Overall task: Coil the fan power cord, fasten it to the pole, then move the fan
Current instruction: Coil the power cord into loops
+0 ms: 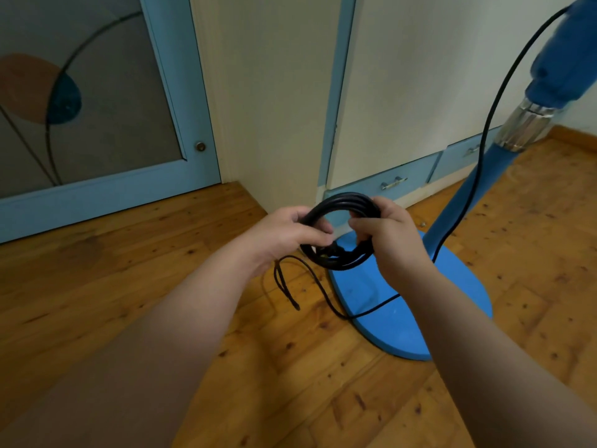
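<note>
A black power cord point(336, 202) is wound into a round coil of several loops, held above the fan's blue round base point(413, 318). My left hand point(287, 234) grips the coil's left side. My right hand point(387, 231) grips its right side, fingers curled round the bundle. A thin black string point(287, 286) hangs down below my left hand toward the floor. A free length of cord runs from the coil across the base and up along the blue fan pole point(465, 195), past its chrome collar point(523, 127) at the upper right.
The floor point(161, 270) is wooden parquet. A blue-framed door point(97, 108) with patterned glass stands at the left. A cream wardrobe point(277, 92) with blue drawers point(387, 182) fills the back, close behind the fan base.
</note>
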Tool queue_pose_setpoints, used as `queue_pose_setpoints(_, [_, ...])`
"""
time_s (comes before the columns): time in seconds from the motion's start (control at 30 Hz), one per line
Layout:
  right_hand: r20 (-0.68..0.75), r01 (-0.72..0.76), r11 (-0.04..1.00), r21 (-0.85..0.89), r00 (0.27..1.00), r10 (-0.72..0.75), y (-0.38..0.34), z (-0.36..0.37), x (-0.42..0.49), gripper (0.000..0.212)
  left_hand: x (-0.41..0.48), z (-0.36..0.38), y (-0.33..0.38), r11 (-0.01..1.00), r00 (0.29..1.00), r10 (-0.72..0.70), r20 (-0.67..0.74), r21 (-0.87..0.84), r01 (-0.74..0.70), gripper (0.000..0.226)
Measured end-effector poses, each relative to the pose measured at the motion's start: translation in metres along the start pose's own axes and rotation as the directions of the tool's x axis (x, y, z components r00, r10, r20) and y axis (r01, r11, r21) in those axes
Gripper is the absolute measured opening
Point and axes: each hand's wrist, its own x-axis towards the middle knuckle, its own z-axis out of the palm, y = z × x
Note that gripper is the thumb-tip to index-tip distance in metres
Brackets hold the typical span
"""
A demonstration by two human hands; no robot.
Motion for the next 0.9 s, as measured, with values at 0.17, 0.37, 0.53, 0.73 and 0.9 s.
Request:
queue_pose_setpoints(0.17, [-0.060,-0.029,0.980,0.198,0.997,0.042,-0.001,0.004,0.003,0.019,-0.002,0.002,-0.011,0.980,1.000,0.014,-0.026,-0.199,-0.019,0.029])
queue_pose_setpoints(0.37, [-0.103,-0.065,0.863,0.501,0.986,0.133,-0.001,0.018,0.005,0.022,0.004,0.015,-0.016,0.934,0.986,0.039,-0.162,-0.345,-0.094,0.019])
queue_pose_setpoints(0.53, [-0.060,-0.145,0.560,0.816,0.941,0.332,0.006,0.036,0.002,0.016,0.006,0.023,-0.014,0.831,0.974,0.024,-0.227,-0.538,-0.146,0.009])
queue_pose_setpoints(0.73, [0.016,-0.237,0.430,0.871,0.889,0.458,0.011,0.039,0.005,0.034,0.004,0.018,-0.017,0.834,0.980,0.136,-0.144,-0.517,-0.192,0.014])
queue_pose_setpoints(0.9, [0.098,-0.326,0.401,0.856,0.864,0.493,0.011,0.034,0.002,0.036,0.001,0.017,-0.019,0.870,0.987,0.161,-0.008,-0.471,-0.145,0.038])
